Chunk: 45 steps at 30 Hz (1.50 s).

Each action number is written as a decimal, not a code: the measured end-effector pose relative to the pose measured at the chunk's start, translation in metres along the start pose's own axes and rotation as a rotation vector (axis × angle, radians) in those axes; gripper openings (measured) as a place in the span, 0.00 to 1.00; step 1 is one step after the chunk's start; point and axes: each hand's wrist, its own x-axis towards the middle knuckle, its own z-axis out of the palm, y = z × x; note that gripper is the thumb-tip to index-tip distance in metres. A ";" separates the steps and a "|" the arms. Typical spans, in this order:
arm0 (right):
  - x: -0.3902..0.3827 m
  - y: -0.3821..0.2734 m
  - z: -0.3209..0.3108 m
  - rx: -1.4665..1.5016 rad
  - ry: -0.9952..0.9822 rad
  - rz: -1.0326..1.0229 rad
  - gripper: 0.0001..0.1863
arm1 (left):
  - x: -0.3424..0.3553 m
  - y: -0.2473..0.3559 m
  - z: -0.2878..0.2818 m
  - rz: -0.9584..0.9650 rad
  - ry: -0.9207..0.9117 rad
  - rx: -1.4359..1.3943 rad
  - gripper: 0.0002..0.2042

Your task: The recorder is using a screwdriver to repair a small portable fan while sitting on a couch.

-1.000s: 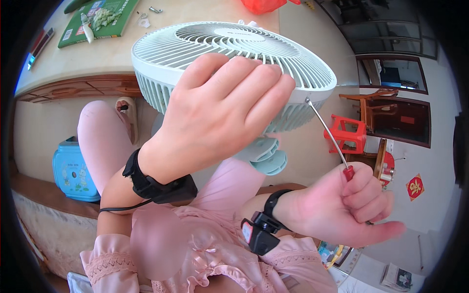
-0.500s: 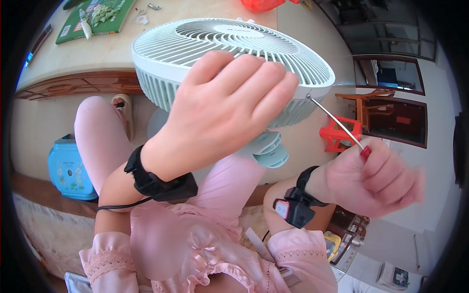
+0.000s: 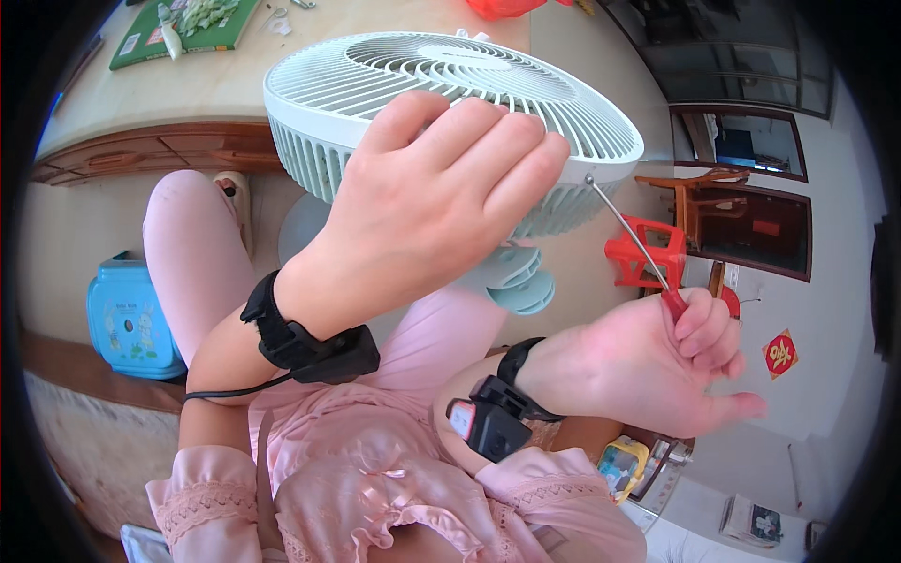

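A pale green fan (image 3: 328,155) is tilted in front of me, its round slatted grille turned upward. My left hand (image 3: 441,178) is closed over the near rim of the grille, fingertips hidden among the slats. My right hand (image 3: 662,361) grips the red handle of a screwdriver (image 3: 631,230), its thumb stretched out. The metal shaft runs up and left, and its tip meets a small screw (image 3: 589,180) on the right side of the rim. Below the grille, a pale green knob-like part (image 3: 521,293) of the fan shows.
Beyond the fan stands a table (image 3: 103,117) holding a green board (image 3: 225,39) with chopped greens and a knife (image 3: 169,38). A red plastic stool (image 3: 648,251) is on the floor to the right, a blue stool (image 3: 131,319) to the left. A red bag (image 3: 502,7) lies at the far edge.
My right hand has shifted slightly left and rolled over around the handle, thumb now out. The screwdriver tip stays at the screw. The left hand keeps its hold on the fan.
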 end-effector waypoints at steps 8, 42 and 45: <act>-0.007 -0.012 0.010 0.064 -0.401 0.055 0.26 | -0.002 -0.002 0.002 -0.002 0.067 0.000 0.30; 0.005 -0.010 -0.002 0.055 -0.298 0.113 0.14 | -0.007 0.003 -0.001 -0.026 0.004 -0.021 0.34; 0.008 -0.008 0.003 0.144 -0.005 0.233 0.07 | -0.007 0.001 0.000 -0.009 0.024 -0.023 0.33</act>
